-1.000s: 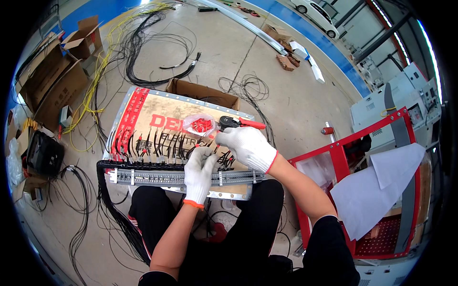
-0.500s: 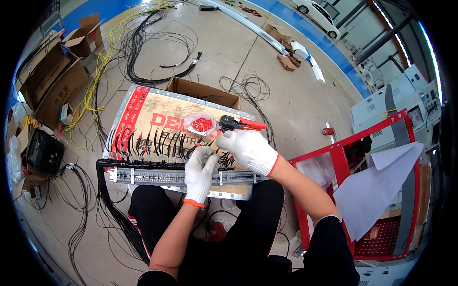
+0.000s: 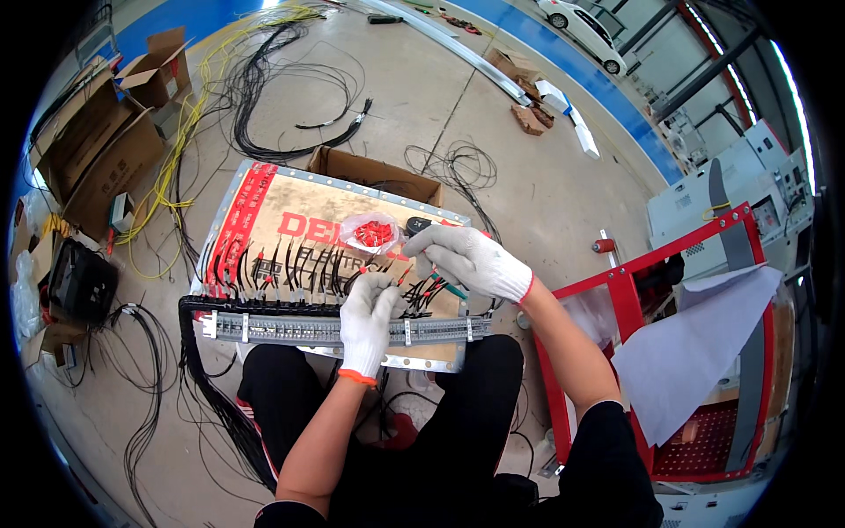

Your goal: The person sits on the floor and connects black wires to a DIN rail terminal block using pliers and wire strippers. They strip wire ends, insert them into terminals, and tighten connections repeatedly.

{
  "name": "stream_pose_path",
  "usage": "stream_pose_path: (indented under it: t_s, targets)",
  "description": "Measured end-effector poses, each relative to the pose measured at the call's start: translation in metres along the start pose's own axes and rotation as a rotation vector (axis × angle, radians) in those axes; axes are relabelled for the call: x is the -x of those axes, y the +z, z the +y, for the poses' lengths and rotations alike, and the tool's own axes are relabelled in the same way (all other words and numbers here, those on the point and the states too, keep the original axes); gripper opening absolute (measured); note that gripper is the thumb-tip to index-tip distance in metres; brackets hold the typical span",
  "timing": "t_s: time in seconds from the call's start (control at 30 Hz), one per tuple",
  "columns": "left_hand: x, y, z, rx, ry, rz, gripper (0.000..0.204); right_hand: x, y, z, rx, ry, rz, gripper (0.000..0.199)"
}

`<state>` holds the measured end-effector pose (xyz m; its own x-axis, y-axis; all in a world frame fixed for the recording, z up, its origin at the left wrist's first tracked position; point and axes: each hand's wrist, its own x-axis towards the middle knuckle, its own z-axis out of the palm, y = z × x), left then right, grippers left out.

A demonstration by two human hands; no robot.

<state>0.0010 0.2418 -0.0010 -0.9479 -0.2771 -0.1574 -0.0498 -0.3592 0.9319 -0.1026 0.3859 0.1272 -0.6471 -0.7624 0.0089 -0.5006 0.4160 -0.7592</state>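
My left hand (image 3: pixel 364 324), in a white glove with an orange cuff, pinches a short black wire with a red terminal (image 3: pixel 404 276) at its end. White-gloved too, my right hand (image 3: pixel 473 262) is just to the right of that terminal, fingers bent and thumb apart, nothing visible between them. It covers most of the red-handled crimping pliers (image 3: pixel 418 226); whether it touches them is unclear. A thin green piece (image 3: pixel 451 287) shows below the right hand, its kind unclear. Beside the pliers lies a clear bag of red terminals (image 3: pixel 373 234).
Several black wires (image 3: pixel 295 264) stand up along a grey terminal rail (image 3: pixel 290 328) on a cardboard-topped panel (image 3: pixel 317 195). A black cable bundle (image 3: pixel 184 352) runs down the left. A red metal frame (image 3: pixel 627 308) with white sheets stands right; open cartons (image 3: pixel 101 167) stand left.
My right hand has moved right, away from the red terminal and over the pliers' handles, uncovering the terminal and the green piece. My left hand keeps its pinch in nearly the same place.
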Motion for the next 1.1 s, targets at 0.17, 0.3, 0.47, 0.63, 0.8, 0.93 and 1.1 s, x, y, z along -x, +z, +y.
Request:
stream_pose_path:
  t_s: [0.17,0.3,0.47,0.63,0.8,0.93,1.1]
  targets:
    - [-0.002,-0.001,-0.004,-0.052,-0.012,0.016,0.017,0.002,0.006,0.003,0.160,-0.009,-0.022,0.023]
    - [-0.001,0.000,0.001,-0.085,-0.013,-0.004,0.018,-0.002,0.018,0.010,0.269,0.062,0.010,0.012]
    - [0.001,0.000,0.003,-0.073,-0.030,-0.029,0.016,-0.002,0.023,0.019,0.410,0.013,-0.008,0.011]
    - [0.000,0.000,0.003,-0.078,-0.029,-0.020,0.017,-0.002,0.021,0.020,0.536,-0.070,-0.059,0.011]
    - [0.000,0.000,0.001,-0.066,-0.016,-0.038,0.013,-0.001,0.024,0.020,0.570,-0.097,-0.026,0.012]
    - [0.000,0.001,0.002,-0.058,-0.021,-0.034,0.013,0.000,0.025,0.018,0.580,-0.101,-0.011,0.012]
    - [0.002,0.003,0.008,-0.060,-0.030,-0.028,0.015,0.000,0.025,0.016,0.620,-0.090,-0.018,0.012]
